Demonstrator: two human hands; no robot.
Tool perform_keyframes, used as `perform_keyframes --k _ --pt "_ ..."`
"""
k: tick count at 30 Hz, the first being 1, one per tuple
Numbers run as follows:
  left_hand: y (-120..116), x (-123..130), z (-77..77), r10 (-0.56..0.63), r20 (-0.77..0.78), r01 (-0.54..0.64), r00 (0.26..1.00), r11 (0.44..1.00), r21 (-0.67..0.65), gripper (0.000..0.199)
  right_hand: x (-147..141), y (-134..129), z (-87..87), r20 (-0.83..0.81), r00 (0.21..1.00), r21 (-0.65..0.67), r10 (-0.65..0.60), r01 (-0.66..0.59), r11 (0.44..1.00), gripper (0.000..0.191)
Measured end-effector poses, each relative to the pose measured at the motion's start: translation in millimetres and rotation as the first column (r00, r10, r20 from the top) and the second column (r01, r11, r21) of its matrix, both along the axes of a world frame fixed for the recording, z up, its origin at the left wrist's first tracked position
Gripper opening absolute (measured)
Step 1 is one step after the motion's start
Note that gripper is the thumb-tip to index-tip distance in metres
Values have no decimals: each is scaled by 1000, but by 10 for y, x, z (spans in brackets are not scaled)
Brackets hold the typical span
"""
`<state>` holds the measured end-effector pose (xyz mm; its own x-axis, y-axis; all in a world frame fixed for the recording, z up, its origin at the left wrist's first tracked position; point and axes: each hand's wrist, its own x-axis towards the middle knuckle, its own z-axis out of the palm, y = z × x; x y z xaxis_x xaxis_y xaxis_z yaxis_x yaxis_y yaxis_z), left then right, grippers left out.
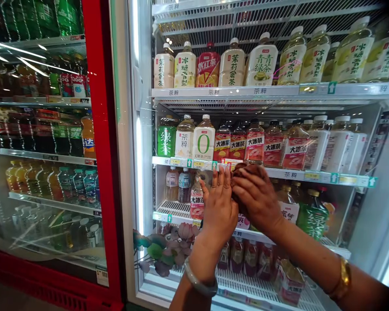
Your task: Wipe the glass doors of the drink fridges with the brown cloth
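Note:
Both my hands are raised in front of a drinks fridge. My left hand, with a pale bangle at the wrist, has its fingers stretched upward at the front edge of the middle shelf. Close to its right, my right hand has its fingers wrapped over a dark brown cloth at the same edge. A gold bracelet is on the right forearm. Above them stand red-labelled bottles and a white-labelled bottle. Below, a pink-labelled bottle is partly hidden by my left hand.
The upper shelf holds a row of tea bottles. Lower down are more bottles and a pink-and-white carton. Flower decorations show at the lower left. Further left stands a red-framed fridge behind glass.

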<state>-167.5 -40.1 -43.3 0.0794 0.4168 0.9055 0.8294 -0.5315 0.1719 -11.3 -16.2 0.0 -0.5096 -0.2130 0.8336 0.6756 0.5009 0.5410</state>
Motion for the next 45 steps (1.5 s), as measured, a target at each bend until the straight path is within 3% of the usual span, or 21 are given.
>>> perform_keyframes --k 2,5,8,10,12,14,16,18,20,23,25,27,30,32,34,36,38,42,45 --pt "12 41 -16 -2 22 2 1000 1000 -6 97 -14 3 7 107 994 26 -5 3 1000 21" --pt "20 74 -22 9 25 -9 1000 1000 4 98 87 27 286 190 981 46 -28 20 999 24" --pt "16 116 -29 35 -21 -34 999 999 8 97 329 36 436 -3 999 6 -49 49 999 31" --pt "10 160 -41 54 -37 -54 998 999 6 97 466 24 298 -152 987 -21 -61 58 998 32" --pt "5 212 -57 62 -50 -62 997 998 8 97 512 1 31 -218 974 -47 -66 57 997 29" --pt "4 266 -76 56 -68 -55 996 998 8 97 469 -22 -209 -184 981 -72 -55 42 997 27" --pt "6 313 -95 49 -75 -48 996 999 14 97 401 -36 -279 -62 998 -68 -34 30 997 25" --pt "14 346 -111 49 -66 -47 997 999 22 98 396 -29 -148 75 997 -32 -18 21 999 26" --pt "24 364 -118 52 -60 -50 997 998 38 99 500 -5 79 108 994 -9 -25 26 1000 27" --pt "41 376 -117 54 -64 -50 996 997 59 101 781 26 238 -90 995 -41 -52 49 998 34" --pt "48 395 -121 57 -60 -53 997 996 67 101 919 19 94 -260 964 -65 -58 43 997 35" --pt "49 439 -137 58 -70 -53 996 996 68 100 942 -10 -184 -346 936 -84 -66 39 996 32" --pt "44 555 -189 44 -113 -38 993 998 56 99 809 -63 -504 -267 959 -110 -93 65 992 29" --pt "44 638 -230 37 -120 -31 992 998 55 97 734 -80 -491 -129 988 -94 -80 68 993 28" --pt "52 696 -263 39 -113 -33 993 998 57 96 758 -76 -327 -26 997 -66 -67 65 996 29" --pt "66 721 -283 43 -123 -36 991 998 59 96 879 -61 -161 -51 995 -76 -84 80 994 33" --pt "80 721 -291 48 -138 -40 989 997 66 96 1020 -53 -139 -195 976 -107 -95 76 991 34" --pt "92 708 -288 56 -135 -47 989 996 74 96 1039 -79 -572 -464 881 -123 -91 38 992 34" --pt "96 715 -279 48 -125 -39 991 997 72 96 817 -114 -792 -363 927 -160 -98 41 986 30"
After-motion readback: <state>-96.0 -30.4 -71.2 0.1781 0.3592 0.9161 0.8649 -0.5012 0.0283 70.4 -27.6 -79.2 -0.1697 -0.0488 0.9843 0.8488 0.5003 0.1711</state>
